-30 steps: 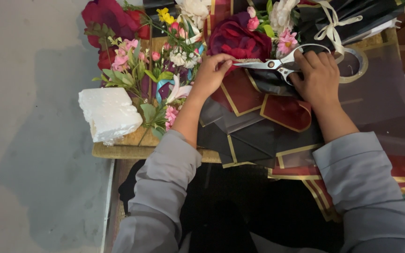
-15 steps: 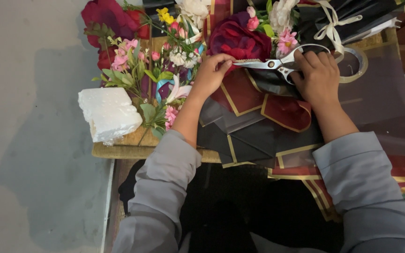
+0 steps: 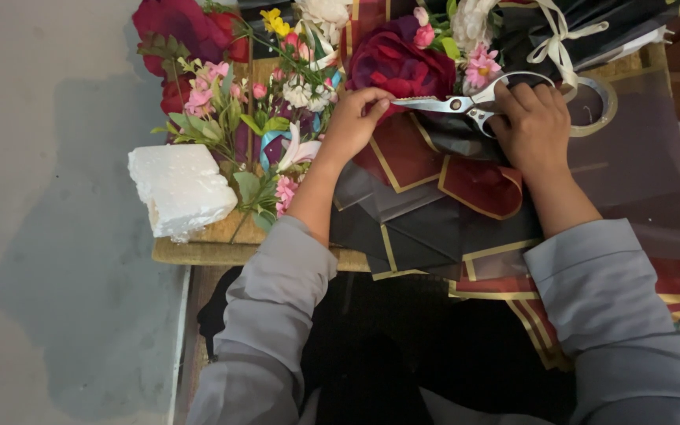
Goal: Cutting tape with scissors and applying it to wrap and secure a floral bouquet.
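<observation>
Nearest the camera, two grey fabric sleeves run up from 6 o'clock over a dark lap. Beyond them lies a pile of wrapping sheets (image 3: pixel 426 212), smooth, matte black and maroon with thin gold borders, overlapping at angles and hanging past the near edge of the woven tabletop (image 3: pixel 198 250). At 9 o'clock a rough white foam block (image 3: pixel 179 189) sits at the table's left corner, grey floor open beside it. The left hand (image 3: pixel 353 124) is curled, fingertips pinched on the edge of a maroon sheet by the blade tips. The right hand (image 3: pixel 534 126) is closed through the handles of the steel scissors (image 3: pixel 454 102), knuckles up; the blades point toward 9 o'clock, nearly together. A clear tape roll (image 3: pixel 601 118) lies just right of that hand. Farthest, at 12 o'clock, lie a dark crimson rose (image 3: pixel 399 59) and small pink flowers (image 3: pixel 214 94), tightly crowded.
</observation>
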